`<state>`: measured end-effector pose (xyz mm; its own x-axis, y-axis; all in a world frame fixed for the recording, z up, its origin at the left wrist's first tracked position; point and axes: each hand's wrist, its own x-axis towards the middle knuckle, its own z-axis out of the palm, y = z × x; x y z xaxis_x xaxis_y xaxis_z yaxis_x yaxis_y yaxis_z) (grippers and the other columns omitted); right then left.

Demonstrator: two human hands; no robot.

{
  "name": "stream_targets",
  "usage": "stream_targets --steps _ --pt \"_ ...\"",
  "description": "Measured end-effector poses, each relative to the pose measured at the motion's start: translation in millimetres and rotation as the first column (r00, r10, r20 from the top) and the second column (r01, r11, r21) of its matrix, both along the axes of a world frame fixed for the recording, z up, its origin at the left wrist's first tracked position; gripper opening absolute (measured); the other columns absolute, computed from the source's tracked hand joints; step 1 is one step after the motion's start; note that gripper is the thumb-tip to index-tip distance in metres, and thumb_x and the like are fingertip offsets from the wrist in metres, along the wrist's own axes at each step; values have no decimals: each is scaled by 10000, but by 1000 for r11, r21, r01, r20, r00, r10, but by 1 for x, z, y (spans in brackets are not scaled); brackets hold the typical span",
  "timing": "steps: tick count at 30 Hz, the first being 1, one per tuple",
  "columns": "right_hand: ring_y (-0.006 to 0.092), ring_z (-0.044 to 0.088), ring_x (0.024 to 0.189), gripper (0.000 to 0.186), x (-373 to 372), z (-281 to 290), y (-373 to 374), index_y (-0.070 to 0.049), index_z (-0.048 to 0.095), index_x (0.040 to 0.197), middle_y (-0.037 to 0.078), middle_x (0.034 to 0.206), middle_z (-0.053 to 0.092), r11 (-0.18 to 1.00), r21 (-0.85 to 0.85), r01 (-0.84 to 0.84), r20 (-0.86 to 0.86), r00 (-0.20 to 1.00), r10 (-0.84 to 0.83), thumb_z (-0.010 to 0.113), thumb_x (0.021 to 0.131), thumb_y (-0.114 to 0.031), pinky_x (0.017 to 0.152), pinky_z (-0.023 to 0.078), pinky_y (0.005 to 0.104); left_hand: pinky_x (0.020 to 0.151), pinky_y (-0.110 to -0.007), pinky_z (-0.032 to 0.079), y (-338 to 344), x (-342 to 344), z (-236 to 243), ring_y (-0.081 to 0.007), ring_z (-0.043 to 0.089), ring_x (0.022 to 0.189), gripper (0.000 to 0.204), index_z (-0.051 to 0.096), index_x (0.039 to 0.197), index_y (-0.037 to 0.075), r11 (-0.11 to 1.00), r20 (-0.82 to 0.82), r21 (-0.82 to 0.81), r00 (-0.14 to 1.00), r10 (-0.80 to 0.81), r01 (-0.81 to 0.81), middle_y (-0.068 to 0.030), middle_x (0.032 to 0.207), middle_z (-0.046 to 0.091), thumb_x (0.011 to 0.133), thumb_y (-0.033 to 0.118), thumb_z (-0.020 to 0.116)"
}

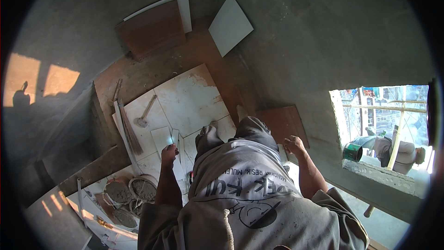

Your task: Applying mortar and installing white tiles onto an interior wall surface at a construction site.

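My left hand (169, 154) is closed in front of my left side. Whatever it grips is too small to make out; a small bluish glint shows just above the fingers. Below that hand lie narrow cut tile strips (161, 137) on the white tiled floor (189, 99). A mallet (148, 109) rests on the tiles farther ahead, its handle pointing away from me. Out to my right side hangs my right hand (295, 146), loosely curled with fingers apart and nothing visible in it. It is nearest to a reddish-brown board (283, 122) on the floor by the wall.
Buckets of grey mortar (119, 190) stand at the lower left. Long thin strips (126, 132) lie along the tiles' left edge. A white tile (230, 25) and a brown board (153, 30) lean on the far walls. On the right, a green can (353, 152) sits on the window sill; a person (397, 150) is outside.
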<state>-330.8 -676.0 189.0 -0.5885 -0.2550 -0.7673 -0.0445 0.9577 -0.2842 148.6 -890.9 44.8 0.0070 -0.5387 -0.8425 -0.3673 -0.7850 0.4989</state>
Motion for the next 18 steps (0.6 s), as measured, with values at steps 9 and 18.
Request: stream_targets --steps 9,18 --pt "157 561 558 271 -2 15 -16 -3 514 749 84 624 558 991 -136 12 -48 999 -19 549 825 -261 527 462 307 504 -266 394 0 -15 10 -183 622 739 388 557 1042 11 989 -20 30 989 -145 145 -76 862 616 844 345 540" --pt "141 570 569 270 9 -5 25 -12 582 845 61 683 593 998 55 30 50 998 -32 570 829 -281 496 462 276 809 -421 431 -7 0 9 -272 589 962 497 468 1204 34 964 49 166 974 -220 209 -145 1100 580 854 383 514"
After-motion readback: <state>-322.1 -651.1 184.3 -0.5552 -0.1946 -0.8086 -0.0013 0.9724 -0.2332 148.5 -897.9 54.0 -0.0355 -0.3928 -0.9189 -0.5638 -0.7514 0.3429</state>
